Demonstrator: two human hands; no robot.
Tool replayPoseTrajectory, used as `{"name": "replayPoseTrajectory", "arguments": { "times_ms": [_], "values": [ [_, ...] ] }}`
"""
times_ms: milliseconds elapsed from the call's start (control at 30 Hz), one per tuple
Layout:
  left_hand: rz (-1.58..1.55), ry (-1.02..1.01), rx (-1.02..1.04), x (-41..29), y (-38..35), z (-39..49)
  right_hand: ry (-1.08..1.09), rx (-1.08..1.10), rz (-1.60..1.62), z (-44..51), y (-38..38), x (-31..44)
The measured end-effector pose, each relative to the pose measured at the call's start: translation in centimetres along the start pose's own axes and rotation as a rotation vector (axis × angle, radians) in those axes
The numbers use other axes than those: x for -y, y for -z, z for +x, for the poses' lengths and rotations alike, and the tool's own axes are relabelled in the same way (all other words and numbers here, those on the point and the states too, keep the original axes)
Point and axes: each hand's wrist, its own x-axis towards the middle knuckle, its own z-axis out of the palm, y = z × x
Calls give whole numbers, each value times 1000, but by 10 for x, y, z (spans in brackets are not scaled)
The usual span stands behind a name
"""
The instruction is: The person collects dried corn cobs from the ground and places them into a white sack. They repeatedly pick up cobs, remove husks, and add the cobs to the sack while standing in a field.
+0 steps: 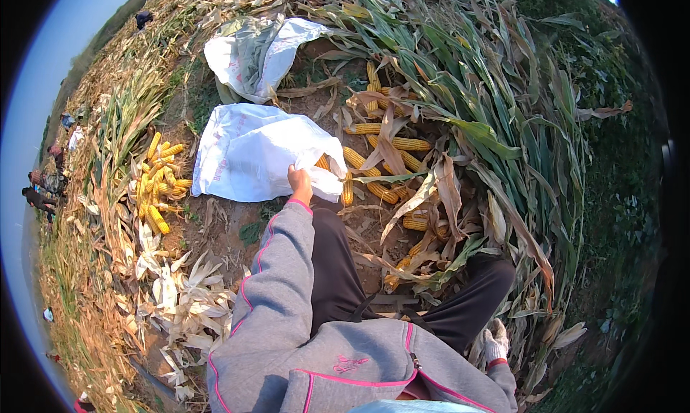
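My bare left hand [301, 183] grips the near edge of a white woven sack [248, 149] that lies flat on the soil. The sack's open end faces right, towards loose yellow corn cobs [384, 192], and a cob shows just inside it. My right hand [496, 342], in a whitish knit work glove, is low at the right beside my knee, next to dry corn husks and leaves [525, 335]. Whether its fingers hold anything is not clear. Husks and leaves partly cover the cobs in front of my legs.
A second white sack [264, 57], crumpled, lies beyond the first. At the left is a heap of husked cobs [159, 181], with pale loose husks [186, 300] nearer me. Cut green corn stalks [485, 90] bank along the right. Several people [40, 197] are far off at the left.
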Motion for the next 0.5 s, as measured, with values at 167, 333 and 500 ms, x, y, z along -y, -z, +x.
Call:
{"name": "replayPoseTrajectory", "arguments": {
  "times_ms": [167,333,500],
  "values": [
    [-232,51,-117,-36,67,-6,182,-178,298,37,13,25],
    [-267,126,-33,-78,107,-44,399,-239,504,74,32,100],
    [-389,95,206,-97,144,-48,755,-178,532,68,21,245]
  ]
}}
